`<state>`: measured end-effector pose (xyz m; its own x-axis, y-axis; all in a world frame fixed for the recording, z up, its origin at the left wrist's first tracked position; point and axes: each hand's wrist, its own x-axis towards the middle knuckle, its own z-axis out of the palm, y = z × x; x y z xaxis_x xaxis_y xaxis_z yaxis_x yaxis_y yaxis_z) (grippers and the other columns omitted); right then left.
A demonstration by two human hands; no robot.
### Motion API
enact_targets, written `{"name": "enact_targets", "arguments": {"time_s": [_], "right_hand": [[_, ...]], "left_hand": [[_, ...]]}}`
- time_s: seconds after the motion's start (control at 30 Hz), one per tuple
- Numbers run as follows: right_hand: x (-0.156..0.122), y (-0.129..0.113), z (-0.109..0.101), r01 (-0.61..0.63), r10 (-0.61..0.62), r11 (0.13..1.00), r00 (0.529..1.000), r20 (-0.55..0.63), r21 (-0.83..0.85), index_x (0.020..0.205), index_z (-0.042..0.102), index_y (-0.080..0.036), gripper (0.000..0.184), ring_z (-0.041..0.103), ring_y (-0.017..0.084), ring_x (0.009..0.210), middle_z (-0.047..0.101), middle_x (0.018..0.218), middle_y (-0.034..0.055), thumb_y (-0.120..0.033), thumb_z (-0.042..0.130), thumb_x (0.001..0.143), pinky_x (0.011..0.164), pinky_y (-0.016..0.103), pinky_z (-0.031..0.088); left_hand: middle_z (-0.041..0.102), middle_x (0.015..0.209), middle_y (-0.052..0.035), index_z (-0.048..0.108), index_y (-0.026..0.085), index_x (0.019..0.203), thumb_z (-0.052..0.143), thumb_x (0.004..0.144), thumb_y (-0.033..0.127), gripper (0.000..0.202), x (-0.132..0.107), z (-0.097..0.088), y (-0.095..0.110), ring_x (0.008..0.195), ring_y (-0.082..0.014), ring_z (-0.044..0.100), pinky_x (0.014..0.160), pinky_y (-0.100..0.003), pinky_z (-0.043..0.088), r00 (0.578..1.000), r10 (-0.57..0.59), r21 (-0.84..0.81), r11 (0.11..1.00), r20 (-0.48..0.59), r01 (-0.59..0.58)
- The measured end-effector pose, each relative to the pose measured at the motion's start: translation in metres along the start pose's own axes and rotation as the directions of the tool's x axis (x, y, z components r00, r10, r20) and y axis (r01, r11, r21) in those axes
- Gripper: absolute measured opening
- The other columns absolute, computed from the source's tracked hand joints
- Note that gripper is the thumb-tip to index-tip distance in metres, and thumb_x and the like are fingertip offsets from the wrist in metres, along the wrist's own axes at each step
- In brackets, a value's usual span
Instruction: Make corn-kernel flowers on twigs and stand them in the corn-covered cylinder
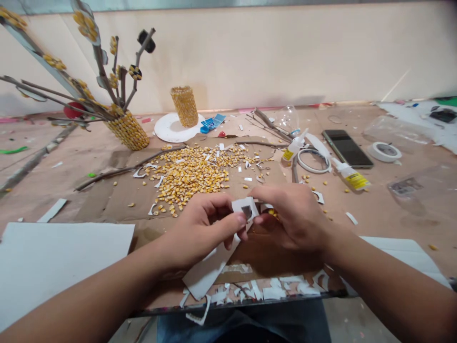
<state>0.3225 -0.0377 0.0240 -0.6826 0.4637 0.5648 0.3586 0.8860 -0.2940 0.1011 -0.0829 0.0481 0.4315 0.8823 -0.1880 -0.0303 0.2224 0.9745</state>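
Note:
My left hand (210, 224) is closed, pinching a white paper strip (209, 274) near its upper end, where a small dark patch shows. The strip slants down towards the table's front edge. On the other side of that end, my right hand (294, 214) is also closed, thumb and fingertips at the paper's edge. A bit of yellow, like corn kernels (273, 213), shows by its fingers; whether they are held I cannot tell. Beyond my hands lies a pile of loose corn kernels (193, 176) on brown cardboard (114, 202).
A kernel-covered pot (128, 131) with twigs stands left, and a kernel-covered cup (184, 107) on a white disc (166, 131). Two glue bottles (294, 147) (352, 176), tape rolls (314, 161) (385, 151) and a phone (346, 148) lie right. Paper scraps (274, 289) line the front edge.

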Motion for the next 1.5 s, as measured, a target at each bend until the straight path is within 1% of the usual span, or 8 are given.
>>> {"name": "enact_targets", "arguments": {"time_s": [0.13,0.3,0.43,0.83,1.07,1.17,1.3,1.5], "right_hand": [[0.002,-0.002,0.006,-0.009,0.009,1.000,0.996,-0.089,0.002,0.118,0.051,-0.020,0.018,0.056,0.015,0.064,0.068,0.080,0.0008,-0.034,0.047,0.108,0.060,0.026,0.034],[0.003,0.001,0.001,0.042,-0.042,0.999,0.999,-0.010,-0.024,0.091,0.054,-0.021,0.031,0.043,0.015,0.059,0.055,0.071,0.0002,-0.043,0.042,0.110,0.056,0.029,0.026],[0.002,0.003,-0.004,0.069,-0.069,0.997,0.998,0.006,0.017,0.090,0.055,-0.020,0.033,0.040,0.015,0.059,0.052,0.071,0.0000,-0.041,0.041,0.111,0.056,0.030,0.025],[0.000,0.003,-0.008,0.103,-0.127,0.974,0.986,0.110,0.203,0.089,0.055,-0.020,0.040,0.039,0.015,0.061,0.051,0.073,0.0001,-0.047,0.036,0.112,0.057,0.031,0.023],[-0.001,-0.001,-0.006,0.109,-0.168,0.954,0.966,0.197,0.278,0.090,0.055,-0.021,0.047,0.043,0.016,0.064,0.057,0.077,0.0022,-0.052,0.028,0.112,0.059,0.032,0.025],[-0.001,-0.002,-0.004,0.114,-0.146,0.970,0.979,0.140,0.213,0.092,0.056,-0.021,0.043,0.041,0.016,0.063,0.055,0.075,0.0011,-0.048,0.029,0.113,0.059,0.032,0.024],[-0.001,-0.004,-0.001,0.077,-0.084,0.989,0.995,0.046,0.122,0.093,0.055,-0.021,0.035,0.037,0.016,0.061,0.051,0.073,-0.0007,-0.043,0.036,0.112,0.057,0.032,0.022],[-0.003,0.001,-0.001,0.056,-0.065,0.989,0.996,0.063,0.134,0.092,0.055,-0.020,0.032,0.037,0.015,0.062,0.049,0.075,-0.0009,-0.043,0.042,0.111,0.057,0.031,0.023]], "left_hand": [[0.067,0.069,-0.0006,0.071,0.014,0.081,0.073,0.095,0.037,0.027,0.003,0.003,-0.007,0.056,-0.0081,0.055,0.057,-0.020,0.044,0.996,0.043,-0.126,0.991,-0.080,-0.053],[0.060,0.061,0.0018,0.071,0.014,0.082,0.077,0.092,0.044,0.031,0.000,0.000,-0.010,0.052,-0.0076,0.048,0.050,-0.018,0.036,0.999,0.004,-0.149,0.989,-0.042,-0.010],[0.056,0.061,0.0033,0.072,0.015,0.085,0.077,0.092,0.044,0.030,-0.003,-0.001,-0.009,0.052,-0.0070,0.045,0.048,-0.017,0.033,1.000,0.023,-0.146,0.989,-0.013,-0.024],[0.051,0.055,0.0031,0.070,0.015,0.077,0.069,0.093,0.037,0.028,-0.004,-0.006,0.004,0.049,-0.0077,0.039,0.045,-0.019,0.028,0.986,0.035,0.140,0.988,0.164,-0.058],[0.050,0.062,0.0025,0.070,0.013,0.074,0.067,0.090,0.024,0.020,-0.002,-0.010,0.003,0.058,-0.0084,0.038,0.053,-0.021,0.030,0.954,-0.003,0.250,0.965,0.300,-0.075],[0.052,0.061,0.0029,0.070,0.012,0.074,0.075,0.088,0.026,0.020,0.000,-0.008,0.001,0.057,-0.0078,0.040,0.053,-0.020,0.031,0.978,-0.020,0.203,0.979,0.209,-0.023],[0.064,0.068,-0.0001,0.074,0.013,0.082,0.085,0.084,0.032,0.022,0.002,-0.002,-0.003,0.058,-0.0088,0.053,0.054,-0.019,0.041,1.000,-0.023,-0.038,0.999,0.020,0.024],[0.065,0.066,0.0010,0.072,0.014,0.079,0.081,0.090,0.037,0.027,-0.001,-0.001,-0.008,0.053,-0.0057,0.053,0.051,-0.015,0.042,1.000,-0.015,-0.162,0.987,-0.010,0.013]]}}
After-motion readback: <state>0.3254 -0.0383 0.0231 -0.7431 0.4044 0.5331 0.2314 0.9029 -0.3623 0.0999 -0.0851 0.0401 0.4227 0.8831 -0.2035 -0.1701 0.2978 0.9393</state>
